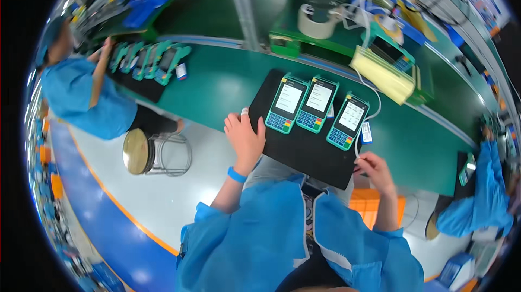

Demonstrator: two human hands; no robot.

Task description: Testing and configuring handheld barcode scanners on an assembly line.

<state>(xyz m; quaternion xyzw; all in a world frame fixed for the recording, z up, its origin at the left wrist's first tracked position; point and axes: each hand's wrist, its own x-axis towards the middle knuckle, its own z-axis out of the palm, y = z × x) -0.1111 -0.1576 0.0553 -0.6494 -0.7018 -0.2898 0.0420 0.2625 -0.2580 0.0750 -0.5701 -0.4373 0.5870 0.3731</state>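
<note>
Three teal card payment terminals lie face up on a black mat (309, 153) in front of me, screens lit: the left terminal (287, 102), the middle terminal (318, 103) and the right terminal (349, 121). My left hand (245, 139) rests at the mat's left edge, fingers apart and holding nothing, beside the left terminal. By the mat's right edge, my right hand (375, 171) has its fingertips pinched on a white cable (379, 102), which runs down past the right terminal. A small blue-and-white label-like piece (367, 133) lies next to that terminal.
Behind the mat, a green shelf holds a roll of white tape (317, 22), cables and another terminal (386, 48), with a yellow pad (382, 75) hanging in front. At left, a person in blue (89, 96) works by several terminals. A stool (138, 151) and orange crate (374, 205) stand below.
</note>
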